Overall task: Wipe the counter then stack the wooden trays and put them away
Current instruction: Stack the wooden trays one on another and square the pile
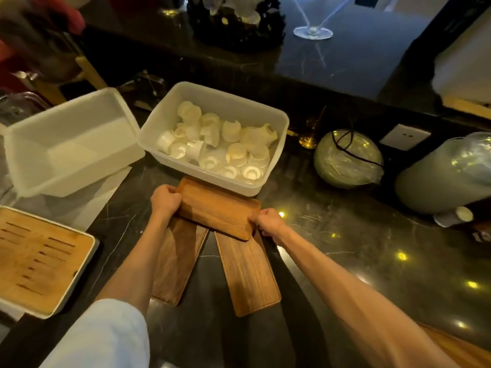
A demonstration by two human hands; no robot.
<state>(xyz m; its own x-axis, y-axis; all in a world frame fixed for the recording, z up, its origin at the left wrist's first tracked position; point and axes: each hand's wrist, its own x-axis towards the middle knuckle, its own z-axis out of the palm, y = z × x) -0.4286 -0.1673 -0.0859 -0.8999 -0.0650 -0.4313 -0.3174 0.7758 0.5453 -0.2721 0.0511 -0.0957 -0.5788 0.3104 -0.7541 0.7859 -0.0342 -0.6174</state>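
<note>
Now we hold the top tray (216, 209) by both ends, left hand (165, 199) and right hand (268, 221) each in a closed grip; keep it level, square over the next tray (248, 272).

My left hand (165, 200) and right hand (268, 223) cover the two short ends of the top wooden tray (216, 212), and my fingertips are tucked out of sight under them. That tray hides the far ends of the two trays beneath it (248, 272), and my left forearm covers much of the left one (177, 264). The top tray's far corner disappears under the plastic tub of cups (212, 140). The slatted wooden board (39, 261) is cut off at the left edge. The things at the surface's far-left corner (37, 35) are too blurred to identify.
</note>
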